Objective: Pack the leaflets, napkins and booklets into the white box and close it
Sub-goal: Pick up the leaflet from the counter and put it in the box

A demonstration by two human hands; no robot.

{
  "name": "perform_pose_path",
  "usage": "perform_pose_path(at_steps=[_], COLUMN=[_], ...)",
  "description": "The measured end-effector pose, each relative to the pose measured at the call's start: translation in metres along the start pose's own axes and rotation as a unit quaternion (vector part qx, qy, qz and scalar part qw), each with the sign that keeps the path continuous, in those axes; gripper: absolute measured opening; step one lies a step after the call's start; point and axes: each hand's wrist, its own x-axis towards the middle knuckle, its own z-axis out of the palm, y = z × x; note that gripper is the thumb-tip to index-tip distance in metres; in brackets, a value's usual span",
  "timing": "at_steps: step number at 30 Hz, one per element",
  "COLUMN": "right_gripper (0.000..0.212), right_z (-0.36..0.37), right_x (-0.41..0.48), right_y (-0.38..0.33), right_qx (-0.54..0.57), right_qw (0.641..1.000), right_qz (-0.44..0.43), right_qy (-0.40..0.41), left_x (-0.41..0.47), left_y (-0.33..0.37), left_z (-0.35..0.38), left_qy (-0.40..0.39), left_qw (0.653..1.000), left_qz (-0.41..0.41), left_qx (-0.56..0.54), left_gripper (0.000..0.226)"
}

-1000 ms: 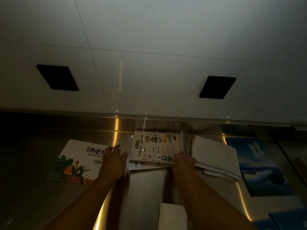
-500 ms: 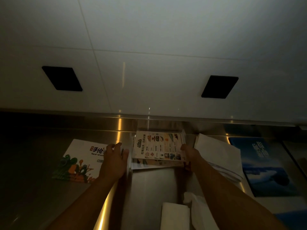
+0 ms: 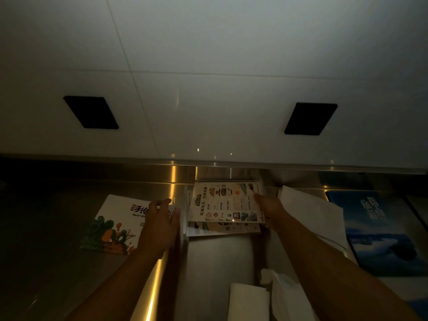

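Gripping the top leaflet (image 3: 225, 201) by its right edge above the stack (image 3: 222, 229), the right hand (image 3: 266, 205) looks mid-pickup; the left hand (image 3: 159, 223) hovers slack-fingered over the booklet (image 3: 115, 223) (white box not clearly seen). Next: lift it clear, boxward

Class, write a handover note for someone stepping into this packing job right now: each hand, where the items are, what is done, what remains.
Left hand: open, over the right edge of the illustrated booklet; contact unclear.
Right hand: grips the top leaflet by its right edge, above more leaflets.
Blue booklet lies far right; napkins at the near edge.
A white folded thing lies right of the leaflets; too dim to tell if it is the box.
Done: nothing visibly packed.
Left: pack everything, close the box.
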Motion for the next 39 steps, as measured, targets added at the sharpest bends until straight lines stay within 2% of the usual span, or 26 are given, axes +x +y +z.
perform_pose_path(at_steps=[3, 9, 13, 17, 20, 24, 29, 32, 33, 34, 35, 36, 37, 38, 39], right_gripper=[0.017, 0.018, 0.02, 0.02, 0.023, 0.036, 0.023, 0.015, 0.018, 0.017, 0.01, 0.015, 0.026, 0.03, 0.032], right_z=[-0.007, -0.032, -0.05, -0.068, -0.084, -0.108, -0.166, -0.203, -0.211, -0.216, -0.222, -0.23, -0.237, -0.246, -0.257], right_x=[-0.004, -0.023, -0.041, -0.058, -0.067, -0.086, -0.117, -0.136, -0.146, -0.156, -0.162, -0.172, -0.18, -0.187, -0.194], right_y=[0.003, 0.015, 0.028, 0.045, 0.058, 0.071, 0.08, 0.078, 0.075, 0.075, 0.08, 0.088, 0.099, 0.112, 0.123], right_qx=[0.021, 0.068, 0.106, 0.126, 0.124, 0.091, -0.014, -0.077, -0.082, -0.066, -0.071, -0.08, -0.102, -0.114, -0.095], right_qw=[1.0, 0.997, 0.993, 0.99, 0.99, 0.992, 0.994, 0.992, 0.991, 0.979, 0.97, 0.979, 0.991, 0.987, 0.984], right_qz=[-0.009, -0.026, -0.028, -0.026, -0.034, -0.056, -0.081, -0.095, -0.082, -0.054, -0.055, -0.056, -0.065, -0.1, -0.115], right_qy=[0.014, 0.028, 0.048, 0.062, 0.065, 0.068, 0.075, 0.022, -0.063, -0.182, -0.226, -0.18, -0.055, 0.055, 0.094], left_x=[-0.005, -0.029, -0.051, -0.077, -0.102, -0.138, -0.172, -0.191, -0.199, -0.208, -0.217, -0.226, -0.235, -0.244, -0.253], left_y=[0.005, 0.026, 0.045, 0.065, 0.078, 0.089, 0.104, 0.117, 0.121, 0.125, 0.128, 0.129, 0.13, 0.132, 0.134], left_z=[-0.003, -0.009, -0.01, -0.004, 0.007, 0.02, 0.021, 0.02, 0.021, 0.022, 0.025, 0.028, 0.032, 0.035, 0.039], left_qy=[0.004, 0.004, -0.012, -0.002, 0.006, 0.003, -0.014, -0.002, -0.002, -0.006, -0.013, -0.022, -0.03, -0.038, -0.044], left_qw=[1.0, 0.999, 0.999, 1.0, 1.0, 0.999, 0.999, 0.998, 0.998, 0.997, 0.996, 0.995, 0.994, 0.995, 0.996], left_qz=[0.002, 0.035, 0.031, 0.019, 0.006, 0.026, 0.023, 0.036, 0.042, 0.049, 0.059, 0.07, 0.077, 0.074, 0.062], left_qx=[0.005, 0.004, 0.017, -0.017, -0.023, -0.023, -0.044, -0.047, -0.05, -0.056, -0.063, -0.067, -0.067, -0.061, -0.055], left_gripper=[0.043, 0.038, 0.04, 0.041, 0.043, 0.039, 0.041, 0.037, 0.036, 0.036, 0.036, 0.035, 0.036, 0.037, 0.039])
